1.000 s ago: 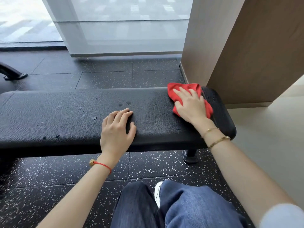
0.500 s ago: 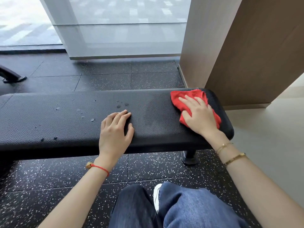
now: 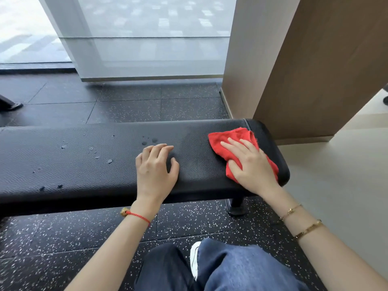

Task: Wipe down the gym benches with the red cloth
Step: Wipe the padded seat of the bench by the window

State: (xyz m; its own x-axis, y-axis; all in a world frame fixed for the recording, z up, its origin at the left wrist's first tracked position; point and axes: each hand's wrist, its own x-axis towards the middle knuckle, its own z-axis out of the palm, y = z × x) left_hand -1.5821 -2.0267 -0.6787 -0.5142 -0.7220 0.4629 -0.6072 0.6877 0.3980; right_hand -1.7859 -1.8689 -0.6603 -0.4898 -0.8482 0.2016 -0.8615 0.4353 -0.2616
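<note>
Cloth (image 3: 231, 143), red, crumpled: lies flat on the right end of the bench (image 3: 84, 164), pinned under the right hand (image 3: 249, 166). Right hand: palm down, fingers (image 3: 227, 147) straight and slightly spread, pressing the cloth to the padding and not curled round it. Left hand (image 3: 156, 169): rests near the middle of the same padding, well apart from the cloth, fingers loosely bent, tips touching the surface, holding nothing; it reads as a brace. Bench: black textured padding, long, running off the left edge of view. Condition by zone: the stretch between the two hands shows a faint dull sheen and no drops, so it appears already wiped, though this is a judgement from its look alone; the strip under the cloth is in hand now. Drops (image 3: 149, 141): a small cluster just beyond the left fingertips, with further scattered drops (image 3: 95, 153) over the left half and near the front edge. Progress, estimated: early, perhaps a quarter of this bench's visible top; the whole left half is outstanding. Other benches: none fully in view, so their state cannot be told; part of some dark equipment (image 3: 10, 103) shows at far left. Floor (image 3: 126, 108): dark speckled tiles.
</note>
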